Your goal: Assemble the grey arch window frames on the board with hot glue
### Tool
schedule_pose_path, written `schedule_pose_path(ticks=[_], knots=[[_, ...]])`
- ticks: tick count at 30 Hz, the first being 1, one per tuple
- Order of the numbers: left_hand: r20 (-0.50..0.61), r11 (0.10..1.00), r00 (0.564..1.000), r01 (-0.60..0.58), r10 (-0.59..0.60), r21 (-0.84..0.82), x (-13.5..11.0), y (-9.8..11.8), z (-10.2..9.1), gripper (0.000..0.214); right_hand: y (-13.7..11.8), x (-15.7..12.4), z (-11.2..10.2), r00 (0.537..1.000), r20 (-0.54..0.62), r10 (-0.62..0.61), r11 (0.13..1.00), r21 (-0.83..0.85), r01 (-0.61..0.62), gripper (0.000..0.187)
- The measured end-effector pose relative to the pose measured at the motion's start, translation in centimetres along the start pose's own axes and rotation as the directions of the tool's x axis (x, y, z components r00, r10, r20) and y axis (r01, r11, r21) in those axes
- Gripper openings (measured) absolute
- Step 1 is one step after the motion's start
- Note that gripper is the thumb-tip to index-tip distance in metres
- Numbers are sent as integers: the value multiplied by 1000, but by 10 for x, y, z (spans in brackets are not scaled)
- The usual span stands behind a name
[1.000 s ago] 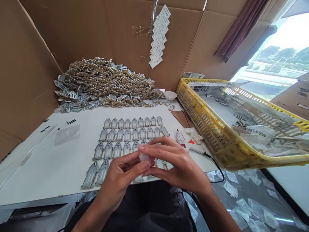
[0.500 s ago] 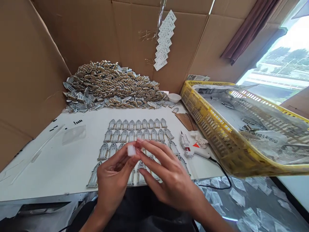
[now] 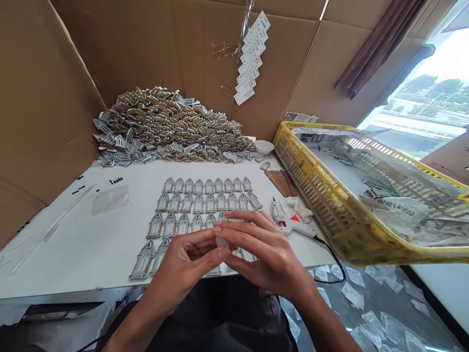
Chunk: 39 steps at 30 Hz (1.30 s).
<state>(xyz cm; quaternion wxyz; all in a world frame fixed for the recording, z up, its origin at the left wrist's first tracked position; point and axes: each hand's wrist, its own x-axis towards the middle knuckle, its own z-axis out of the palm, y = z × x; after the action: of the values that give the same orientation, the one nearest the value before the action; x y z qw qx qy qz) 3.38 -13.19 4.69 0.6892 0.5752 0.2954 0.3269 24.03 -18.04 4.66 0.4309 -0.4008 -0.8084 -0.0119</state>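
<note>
Both my hands meet just above the near edge of the white table [image 3: 73, 244]. My left hand [image 3: 185, 266] and my right hand [image 3: 262, 254] pinch a small white translucent piece [image 3: 221, 241] between their fingertips. Under and beyond the hands lie rows of small silver arch-shaped window frames [image 3: 200, 203], laid flat in a grid. The nearest row is partly hidden by my fingers.
A big heap of the same metal frames [image 3: 164, 124] fills the back of the table against cardboard walls. A white glue gun [image 3: 284, 220] with a black cord lies to the right. A yellow plastic crate [image 3: 330, 195] juts in from the right. A small white bowl [image 3: 264, 146] stands behind.
Half a second ago my left hand held the white piece up while the right fingers were spread. Now both hands have lowered and closed together on it.
</note>
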Motion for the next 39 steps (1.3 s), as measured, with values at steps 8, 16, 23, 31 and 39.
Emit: schedule_pose_path(ticks=[8, 16, 23, 31, 39], knots=[[71, 999, 997, 23, -20, -36, 0, 8, 1, 24, 0, -1, -1, 998, -14, -59, 998, 0, 59, 42], [60, 999, 998, 21, -18, -43, -4, 16, 1, 19, -2, 0, 5, 994, -84, -73, 993, 86, 81, 52], [40, 1000, 999, -4, 4, 7, -8, 11, 3, 23, -1, -2, 1, 994, -65, -88, 995, 34, 91, 52], [66, 997, 997, -38, 34, 61, -8, 17, 5, 24, -1, 1, -3, 994, -67, -83, 995, 55, 86, 51], [62, 1000, 998, 18, -18, -2, -7, 6, 5, 36, -3, -1, -8, 998, -20, -60, 997, 40, 61, 52]])
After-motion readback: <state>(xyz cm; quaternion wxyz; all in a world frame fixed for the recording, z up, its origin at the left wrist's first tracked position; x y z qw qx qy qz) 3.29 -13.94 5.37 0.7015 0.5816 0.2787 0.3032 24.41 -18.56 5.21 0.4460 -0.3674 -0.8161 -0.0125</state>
